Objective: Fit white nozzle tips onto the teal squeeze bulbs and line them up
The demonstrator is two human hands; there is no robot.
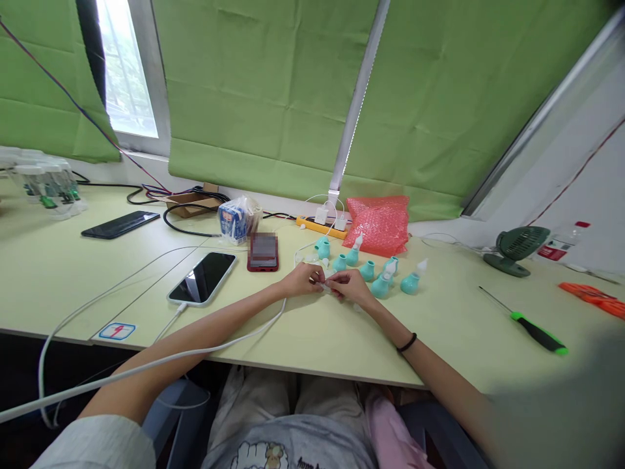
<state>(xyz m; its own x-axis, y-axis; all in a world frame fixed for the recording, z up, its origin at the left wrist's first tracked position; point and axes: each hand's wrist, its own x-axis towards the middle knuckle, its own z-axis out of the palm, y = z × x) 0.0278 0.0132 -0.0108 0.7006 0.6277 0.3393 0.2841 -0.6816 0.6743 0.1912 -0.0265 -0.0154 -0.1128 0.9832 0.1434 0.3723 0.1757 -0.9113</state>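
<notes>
My left hand [303,279] and my right hand [347,285] meet fingertip to fingertip over the table. Both are closed in a pinch around a small, whitish, see-through piece [326,287], too small and too covered by fingers to name. Just beyond and to the right of them stand several turquoise rubber bulbs. One bulb [340,263] is open at the neck, close behind my right hand. Others carry a clear pointed nozzle, such as the bulb [410,283] at the far right of the group. Small clear parts lie near my fingers.
A red bubble-wrap pouch [378,225] and an orange power strip [319,227] lie behind the bulbs. Phones, one white-edged [202,280], lie left, with a white cable [234,344] crossing my left forearm. A screwdriver [537,333] and green fan [518,249] are right.
</notes>
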